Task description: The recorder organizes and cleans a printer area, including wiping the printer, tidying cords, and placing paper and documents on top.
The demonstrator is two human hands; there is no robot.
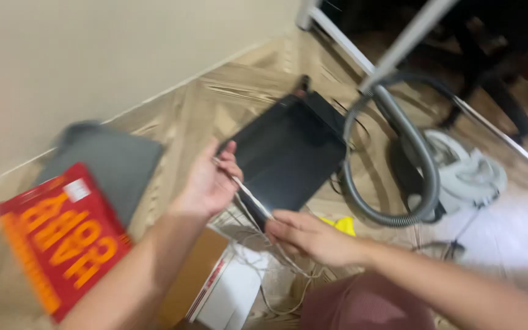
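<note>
Pinching a thin white cable [249,194] between thumb and fingertips, the left hand [210,180] is raised with its palm turned inward, while the right hand [305,235] closes loosely over the same cable lower down, at the near corner of a flat black device [285,153]. More pale cable lies in loose loops [276,269] on the floor under both hands. Nearest the camera, a brown cardboard box [190,278] with a white flap lies below the left forearm. To its left sits a red rectangular book [62,235] with large orange lettering and a small white label in one corner, resting partly on a grey folded cloth [114,162]. A scrap of yellow [340,225] shows just beyond the right hand. Farther right, a grey ribbed hose [410,146] curls to a white vacuum cleaner [469,174]. Beyond them the herringbone wood floor [203,110] meets a cream wall [105,49].
</note>
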